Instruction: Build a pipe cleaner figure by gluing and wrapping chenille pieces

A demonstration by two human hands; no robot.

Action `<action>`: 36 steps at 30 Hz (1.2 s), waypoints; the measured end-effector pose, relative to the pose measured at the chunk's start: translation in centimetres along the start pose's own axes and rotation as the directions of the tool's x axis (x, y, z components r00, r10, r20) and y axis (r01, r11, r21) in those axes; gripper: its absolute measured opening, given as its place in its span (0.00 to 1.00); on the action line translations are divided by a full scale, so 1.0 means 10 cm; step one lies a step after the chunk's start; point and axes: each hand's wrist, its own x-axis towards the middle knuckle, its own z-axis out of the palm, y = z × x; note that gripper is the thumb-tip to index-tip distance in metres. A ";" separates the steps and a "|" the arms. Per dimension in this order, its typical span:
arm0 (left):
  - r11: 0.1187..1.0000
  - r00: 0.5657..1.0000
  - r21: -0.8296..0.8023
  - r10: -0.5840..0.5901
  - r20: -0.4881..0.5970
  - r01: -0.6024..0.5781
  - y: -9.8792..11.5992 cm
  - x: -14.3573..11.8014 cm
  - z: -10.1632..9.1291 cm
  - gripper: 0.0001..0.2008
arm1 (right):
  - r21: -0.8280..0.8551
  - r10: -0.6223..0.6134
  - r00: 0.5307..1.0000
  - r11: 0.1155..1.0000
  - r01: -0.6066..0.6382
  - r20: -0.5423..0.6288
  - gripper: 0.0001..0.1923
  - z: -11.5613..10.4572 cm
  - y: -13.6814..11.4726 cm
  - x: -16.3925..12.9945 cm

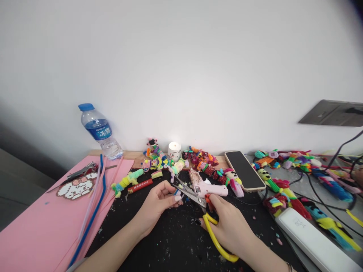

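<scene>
in the lower middle of the frame our right hand point(231, 226) has its fingers curled through the yellow loop handles of a pair of steel-bladed scissors point(198, 206), the blades parted and pointing up-left. just left of the blade tips our left hand point(157, 204) pinches a tiny blue-and-white scrap point(177, 193) between thumb and fingertips; it is too small to say what it is, perhaps a snippet of pipe cleaner.

right behind the blades lies a pink hot glue gun point(205, 187), and further back in the centre a small white lit candle point(174, 151) stands among bright fuzzy pipe-cleaner figures point(198, 158). we judge the risks so: the open blades sit close to our left fingertips and could nip them if the scrap slips; the glue gun nozzle or the flame could scorch a sleeve or the fluffy pieces if we reach over them.

at upper left a clear plastic water bottle with a blue cap point(99, 130) carries a blue label with white chinese characters, not sharp enough to read surely. a red flat stick point(140, 186) beside the black work mat point(176, 241) bears print too small to make out.
</scene>
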 end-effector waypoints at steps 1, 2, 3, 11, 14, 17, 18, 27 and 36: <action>1.000 1.000 -0.001 -0.002 -0.003 0.002 0.00 0.00 0.00 0.12 | 0.004 0.002 1.000 1.000 -0.002 0.000 0.11 0.00 0.00 0.00; 1.000 1.000 -0.001 -0.002 -0.007 0.002 0.00 0.00 0.00 0.12 | 0.009 0.004 1.000 1.000 -0.004 -0.001 0.11 0.00 0.00 0.00; 1.000 1.000 0.001 -0.002 -0.009 0.002 0.01 0.00 0.01 0.12 | 0.011 0.005 1.000 1.000 -0.005 -0.002 0.12 0.00 0.00 0.00; 1.000 1.000 0.008 0.005 -0.013 -0.005 0.01 0.00 0.00 0.13 | 0.001 -0.013 1.000 1.000 0.013 -0.019 0.10 0.01 0.03 -0.01; 1.000 1.000 0.007 0.014 -0.017 -0.014 0.00 0.01 0.00 0.14 | -0.012 -0.011 1.000 1.000 0.011 -0.014 0.10 0.01 0.03 0.00; 0.999 0.999 0.020 0.032 -0.010 -0.031 -0.01 0.01 -0.01 0.14 | -0.018 -0.006 1.000 1.000 0.006 -0.004 0.11 0.01 0.03 0.00; 0.999 0.999 0.022 0.037 -0.004 -0.037 -0.01 0.01 -0.01 0.13 | -0.020 -0.005 1.000 1.000 0.005 -0.005 0.12 0.00 0.03 0.00; 0.999 0.999 0.025 0.029 -0.025 -0.028 -0.01 0.01 -0.01 0.14 | -0.040 -0.002 1.000 0.999 0.001 -0.003 0.14 0.04 0.05 0.00; 0.998 0.999 0.043 0.044 -0.031 -0.042 -0.03 0.01 -0.02 0.13 | 0.033 0.021 0.998 0.999 -0.019 -0.053 0.12 -0.01 0.04 0.01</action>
